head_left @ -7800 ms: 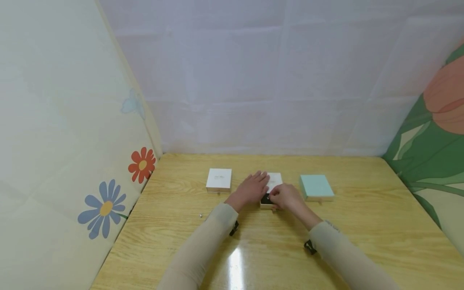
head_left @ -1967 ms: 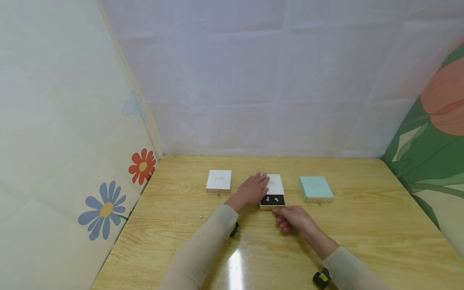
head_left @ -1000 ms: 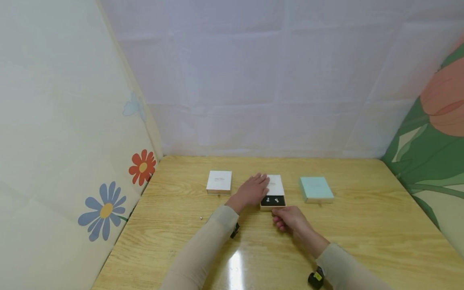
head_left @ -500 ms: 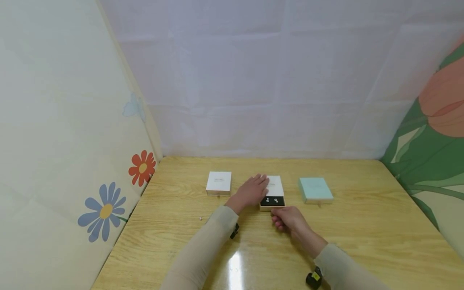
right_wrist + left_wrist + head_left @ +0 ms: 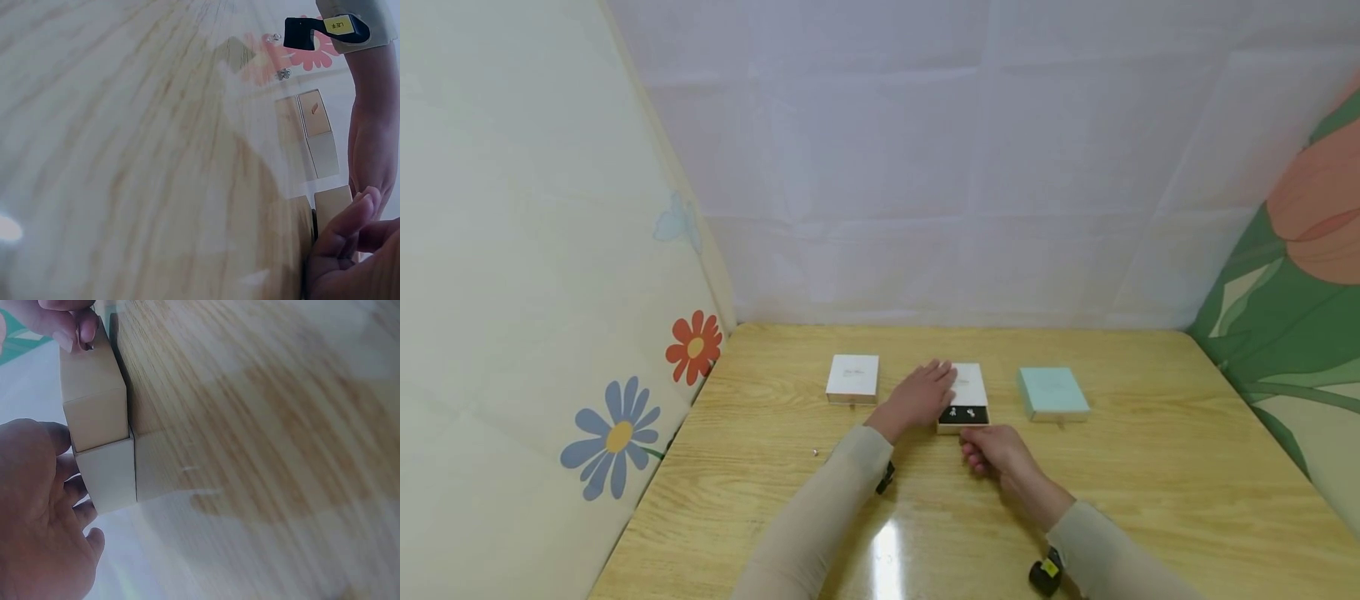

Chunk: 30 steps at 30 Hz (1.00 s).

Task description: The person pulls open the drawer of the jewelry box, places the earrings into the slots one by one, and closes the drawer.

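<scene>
A white jewellery box (image 5: 973, 385) stands mid-table in the head view, its drawer (image 5: 953, 430) partly out toward me. On the drawer's black insert sits a pair of small silvery earrings (image 5: 971, 412). My left hand (image 5: 916, 402) rests on the box's white sleeve, fingers extended over the top. At the drawer's front, my right hand (image 5: 1000, 451) pinches the small pull tab (image 5: 88, 346), mostly hidden by thumb and finger. The left wrist view shows the cream drawer side (image 5: 97, 415) sticking out of the white sleeve (image 5: 107, 475).
Another white box (image 5: 853, 377) stands closed to the left, a mint-green box (image 5: 1054, 392) closed to the right. One tiny silvery piece (image 5: 816, 452) lies on the wooden table (image 5: 1180, 450), left of my left forearm. Cloth hangs behind and along both sides.
My right hand has gone from over the insert to the drawer's pull tab. During the last half second the drawer has slid slightly inward, so less black insert shows. My left hand stays put.
</scene>
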Each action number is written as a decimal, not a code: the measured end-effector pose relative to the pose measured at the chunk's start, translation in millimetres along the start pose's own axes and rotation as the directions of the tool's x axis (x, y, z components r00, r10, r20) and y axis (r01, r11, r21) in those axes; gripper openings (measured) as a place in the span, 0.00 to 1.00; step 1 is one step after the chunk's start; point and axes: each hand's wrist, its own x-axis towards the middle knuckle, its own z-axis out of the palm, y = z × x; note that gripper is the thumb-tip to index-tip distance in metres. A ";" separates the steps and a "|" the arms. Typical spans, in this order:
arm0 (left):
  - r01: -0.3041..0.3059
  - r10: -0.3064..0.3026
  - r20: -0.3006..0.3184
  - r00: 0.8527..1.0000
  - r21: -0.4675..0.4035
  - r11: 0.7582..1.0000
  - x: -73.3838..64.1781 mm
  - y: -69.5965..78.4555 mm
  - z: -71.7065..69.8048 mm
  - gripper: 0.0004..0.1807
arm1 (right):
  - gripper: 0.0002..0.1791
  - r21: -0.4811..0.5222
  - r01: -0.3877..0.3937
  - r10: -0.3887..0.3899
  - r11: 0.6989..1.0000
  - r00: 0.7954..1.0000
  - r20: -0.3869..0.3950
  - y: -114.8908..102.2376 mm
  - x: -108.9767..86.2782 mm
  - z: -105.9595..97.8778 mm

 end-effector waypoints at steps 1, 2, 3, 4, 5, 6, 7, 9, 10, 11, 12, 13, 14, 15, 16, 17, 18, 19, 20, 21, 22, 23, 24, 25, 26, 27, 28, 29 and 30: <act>0.000 0.000 0.001 1.000 0.000 1.000 0.2 -0.1 0.4 0.30 | 0.11 0.002 0.003 -0.003 1.000 1.000 0.003 -0.2 -0.2 0.0; 0.000 0.000 0.002 1.000 0.000 1.000 0.4 -0.2 0.5 0.30 | 0.12 0.003 0.003 -0.003 1.000 1.000 0.003 -0.2 0.0 0.1; 0.000 0.000 0.003 1.000 0.000 1.000 0.4 -0.1 0.6 0.30 | 0.12 0.004 0.002 -0.002 1.000 1.000 0.002 -0.4 0.1 0.2; 0.000 0.000 0.004 1.000 0.000 1.000 0.3 -0.1 0.5 0.30 | 0.11 0.004 0.002 -0.002 1.000 1.000 0.001 -0.4 0.2 0.2; 0.000 0.000 0.004 1.000 0.001 1.000 0.2 0.1 0.5 0.30 | 0.11 0.003 0.002 -0.002 1.000 1.000 0.001 -0.7 0.3 0.3; 0.000 0.000 0.006 1.000 0.001 1.000 0.0 0.2 0.1 0.30 | 0.11 0.002 0.001 -0.001 1.000 1.000 0.000 -0.8 0.6 0.2; 0.000 0.000 0.006 1.000 0.002 1.000 -0.4 0.4 -0.3 0.30 | 0.11 0.002 0.000 0.000 1.000 1.000 0.000 -1.0 0.9 0.2; 0.000 0.000 0.006 1.000 0.003 1.000 -0.8 0.8 -1.0 0.30 | 0.11 0.001 -0.004 0.004 1.000 1.000 -0.004 -1.3 1.7 0.3; 0.001 -0.001 0.005 1.000 0.005 1.000 -0.9 0.8 -1.1 0.30 | 0.11 -0.001 -0.006 0.006 1.000 1.000 -0.003 -1.4 2.1 0.1; 0.002 -0.002 0.005 1.000 0.006 1.000 -1.0 0.9 -1.3 0.30 | 0.11 -0.001 -0.010 0.010 1.000 1.000 -0.004 -1.7 2.2 0.2; 0.002 -0.002 0.006 1.000 0.006 1.000 -1.1 0.9 -1.5 0.30 | 0.11 0.000 -0.014 0.014 1.000 1.000 -0.004 -1.8 2.5 -0.1; 0.002 -0.002 0.004 1.000 0.005 1.000 -1.2 0.9 -1.5 0.30 | 0.11 0.002 -0.015 0.015 1.000 1.000 -0.003 -2.0 2.7 -0.2; 0.002 -0.002 0.003 1.000 0.005 1.000 -1.0 0.9 -1.2 0.30 | 0.12 0.004 -0.018 0.018 1.000 1.000 -0.002 -2.0 2.8 -0.4; 0.002 -0.002 0.002 1.000 0.005 1.000 -0.7 0.8 -0.7 0.30 | 0.12 0.005 -0.021 0.021 1.000 1.000 -0.003 -2.1 2.9 -0.5; 0.002 -0.002 0.001 1.000 0.005 1.000 -0.6 0.6 -0.4 0.30 | 0.12 0.008 -0.022 0.022 1.000 1.000 -0.002 -2.1 3.2 -0.6; 0.002 -0.002 0.000 1.000 0.002 1.000 -0.7 0.5 -0.2 0.30 | 0.12 0.010 -0.022 0.022 1.000 1.000 -0.002 -2.2 3.3 -0.5; 0.003 -0.003 -0.001 1.000 -0.001 1.000 -0.6 0.3 0.2 0.30 | 0.12 0.013 -0.022 0.022 1.000 1.000 -0.002 -2.3 3.6 -0.4; 0.003 -0.003 -0.001 1.000 -0.004 1.000 -0.5 0.1 0.6 0.30 | 0.12 0.014 -0.022 0.022 1.000 1.000 -0.002 -2.3 4.1 -0.3; 0.004 -0.004 -0.002 1.000 -0.006 1.000 -0.3 -0.1 1.0 0.30 | 0.11 0.015 -0.023 0.023 1.000 1.000 -0.003 -2.5 4.6 -0.1; 0.004 -0.004 -0.001 1.000 -0.010 1.000 -0.3 -0.2 1.1 0.30 | 0.12 0.017 -0.024 0.024 1.000 1.000 -0.004 -2.6 5.2 0.0; 0.004 -0.004 -0.001 1.000 -0.013 1.000 -0.2 -0.5 1.4 0.30 | 0.11 0.020 -0.024 0.024 1.000 1.000 -0.005 -3.0 5.5 0.3; 0.005 -0.005 -0.002 1.000 -0.014 1.000 0.5 -0.7 1.9 0.30 | 0.11 0.021 -0.024 0.025 0.999 1.000 -0.007 -3.4 6.0 0.6; 0.004 -0.004 -0.004 1.000 -0.016 1.000 0.9 -1.0 2.5 0.30 | 0.11 0.022 -0.024 0.025 0.999 1.000 -0.009 -3.6 6.4 0.8; 0.003 -0.003 -0.006 1.000 -0.017 1.000 1.5 -1.2 2.9 0.30 | 0.11 0.022 -0.021 0.021 1.000 1.000 -0.007 -3.6 7.0 0.9; 0.002 -0.002 -0.007 1.000 -0.017 1.000 2.1 -1.5 3.5 0.30 | 0.11 0.024 -0.021 0.021 0.999 1.000 -0.009 -3.9 7.2 1.1; 0.001 -0.001 -0.009 1.000 -0.017 1.000 2.8 -2.0 4.3 0.30 | 0.11 0.024 -0.020 0.020 1.000 1.000 -0.009 -4.1 7.5 1.3; 0.000 0.000 -0.009 1.000 -0.016 1.000 3.3 -2.4 5.0 0.30 | 0.11 0.025 -0.020 0.020 1.000 1.000 -0.009 -4.4 7.4 1.4; -0.002 0.002 -0.009 1.000 -0.016 1.000 3.8 -2.7 5.6 0.30 | 0.11 0.024 -0.019 0.019 1.000 1.000 -0.009 -4.4 7.6 1.3; -0.005 0.005 -0.007 1.000 -0.018 1.000 4.0 -3.1 6.0 0.30 | 0.11 0.024 -0.020 0.021 0.999 1.000 -0.009 -4.5 7.7 1.1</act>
